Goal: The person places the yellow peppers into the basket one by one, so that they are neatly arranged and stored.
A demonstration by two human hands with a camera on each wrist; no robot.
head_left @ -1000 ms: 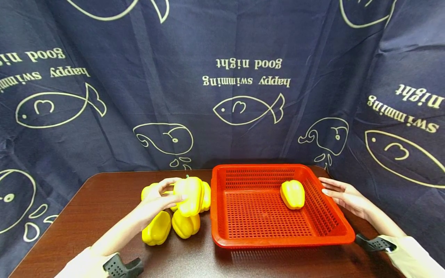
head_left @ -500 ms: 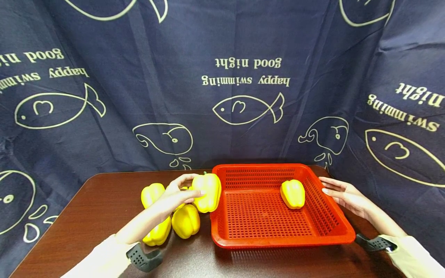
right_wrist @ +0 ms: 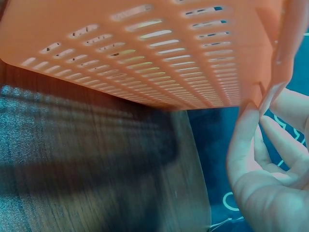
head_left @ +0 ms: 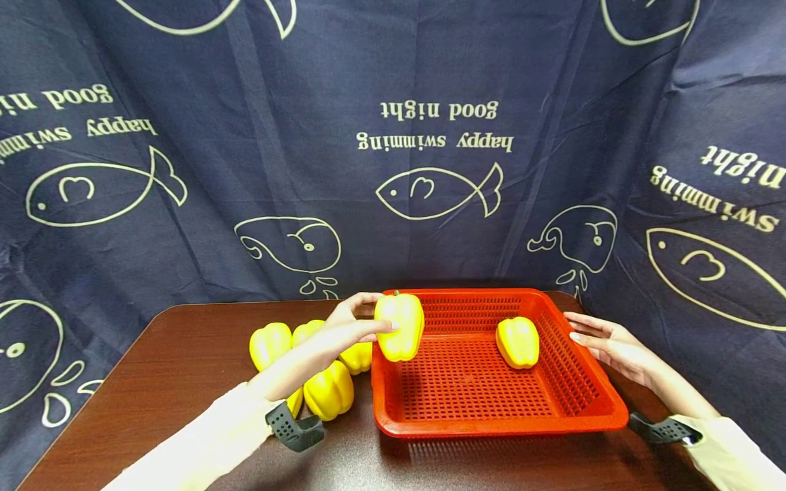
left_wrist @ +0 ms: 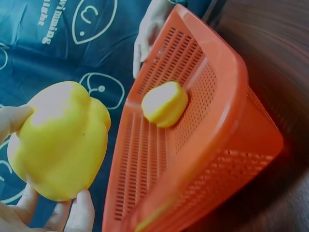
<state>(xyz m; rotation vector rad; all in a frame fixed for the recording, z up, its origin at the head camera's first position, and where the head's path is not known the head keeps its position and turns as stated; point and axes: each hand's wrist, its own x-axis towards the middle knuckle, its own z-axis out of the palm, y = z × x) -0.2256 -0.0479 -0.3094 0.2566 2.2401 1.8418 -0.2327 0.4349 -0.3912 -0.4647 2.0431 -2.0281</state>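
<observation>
Close by on the tabletop (head_left: 344,458), loose peppers (head_left: 328,391) sit left of the basket (head_left: 491,428). Past them, the left hand (head_left: 340,331) grips one pepper (head_left: 399,327) up by the basket's left side. Holding it high and snug should miss the rim; going slowly should spare the inside pepper (head_left: 518,343) a bump. Across, the right hand (head_left: 617,348) touches the rim with straight fingers, likely good for steadying.

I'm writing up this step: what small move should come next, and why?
Probably ease the left hand slightly rightward: it grips a yellow pepper that, in the head view, overlaps the red basket at its left side, while bare mesh floor shows farther in.
</observation>
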